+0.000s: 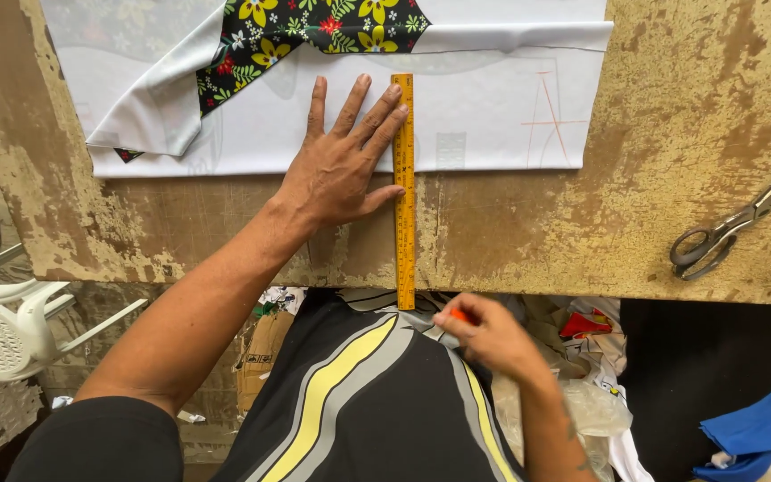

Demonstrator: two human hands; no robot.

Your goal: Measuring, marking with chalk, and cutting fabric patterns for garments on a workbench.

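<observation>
one ruler (pixel 404 187), one left hand (pixel 341 161)

matt cloth (pixel 493 116), worn wooden table (pixel 671 223), metal scissors (pixel 733 223)

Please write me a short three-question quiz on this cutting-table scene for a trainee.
1. True or false: the left hand lies flat beside the yellow ruler.
2. What does the right hand pinch? A) the scissors B) a small orange piece C) a chair
3. Where do the scissors lie on the worn table?

Key
1. True; it presses on the white fabric.
2. B; the small orange piece sits between its fingertips.
3. At the right edge, away from both hands.
</observation>
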